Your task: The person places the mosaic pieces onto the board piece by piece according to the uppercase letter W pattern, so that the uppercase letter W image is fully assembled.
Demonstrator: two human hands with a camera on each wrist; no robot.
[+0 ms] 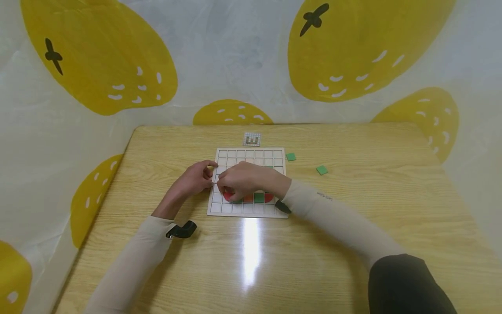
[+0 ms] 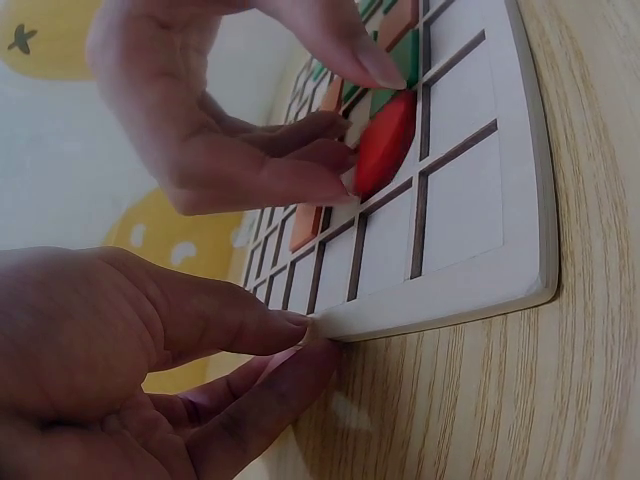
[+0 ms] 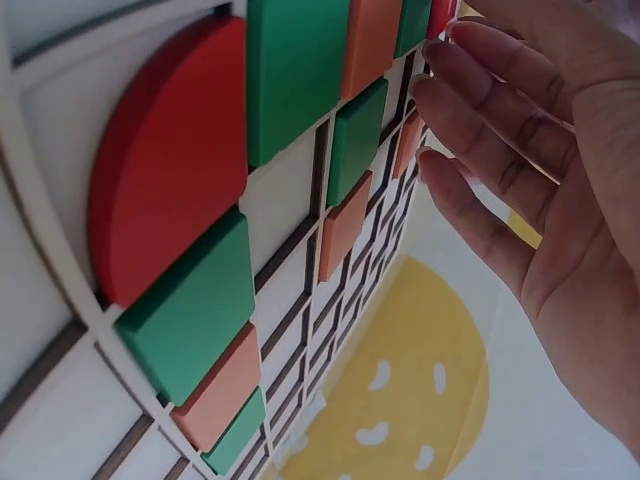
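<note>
A white grid board (image 1: 219, 208) lies flat on the table. At its left edge my left hand (image 1: 196, 178) pinches the rim between thumb and fingers. My right hand (image 1: 243, 178) reaches across the board and pinches a red rounded tile (image 2: 385, 145), thumb on one side and a finger on the other, in a cell near the lower left. Beside that tile runs a row of green and orange tiles, with a green tile (image 3: 295, 80) next to another red rounded tile (image 3: 175, 170) at the row's right end. The right hand hides part of the board in the head view.
Two loose green tiles lie right of the board, a nearer one (image 1: 322, 170) and one close to the board's upper corner (image 1: 290, 156). Behind the board lies a small card (image 1: 252, 139) with a gridded pattern. A lemon-printed sheet (image 1: 235, 56) rises along the table's back edge.
</note>
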